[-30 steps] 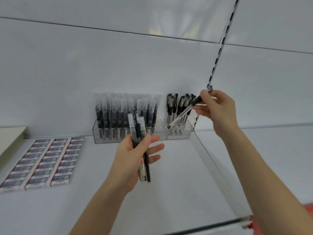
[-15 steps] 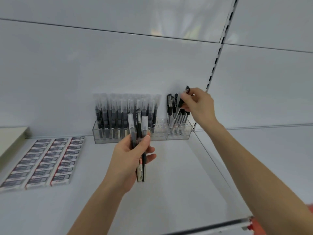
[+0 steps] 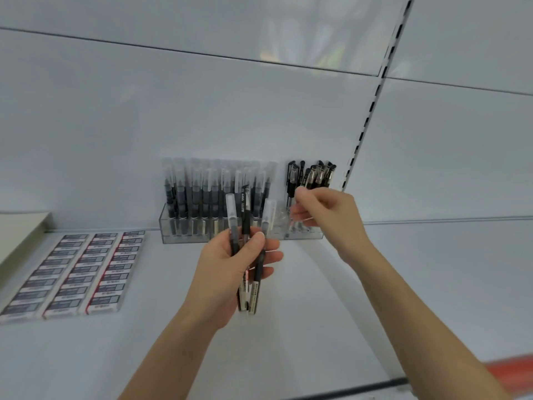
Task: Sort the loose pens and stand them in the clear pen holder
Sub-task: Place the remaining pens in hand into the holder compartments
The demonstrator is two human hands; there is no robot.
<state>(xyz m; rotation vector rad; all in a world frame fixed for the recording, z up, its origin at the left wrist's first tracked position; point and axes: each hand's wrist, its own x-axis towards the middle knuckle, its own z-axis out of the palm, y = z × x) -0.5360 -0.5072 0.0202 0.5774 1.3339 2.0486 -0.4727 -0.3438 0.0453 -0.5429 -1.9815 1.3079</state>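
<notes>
My left hand (image 3: 227, 272) is shut on a small bundle of pens (image 3: 248, 287), held upright in front of me; two have clear caps and one is black. The clear pen holder (image 3: 184, 236) stands at the back of the white shelf. Its left section is packed with clear-capped pens (image 3: 202, 192), and its right section holds several black-capped pens (image 3: 317, 174). Just in front of that right section, my right hand (image 3: 328, 217) hovers with loosely curled fingers and nothing in it.
Rows of boxed erasers (image 3: 72, 272) lie flat on the shelf at the left. A slotted metal upright (image 3: 363, 134) runs up the back wall to the right of the holder. The shelf's front edge (image 3: 360, 388) is near the bottom, with something red (image 3: 513, 373) beyond it.
My right hand stood a black-capped pen in the holder's right section, let it go, and has drawn back down and toward me. My left hand has kept its bundle roughly in place.
</notes>
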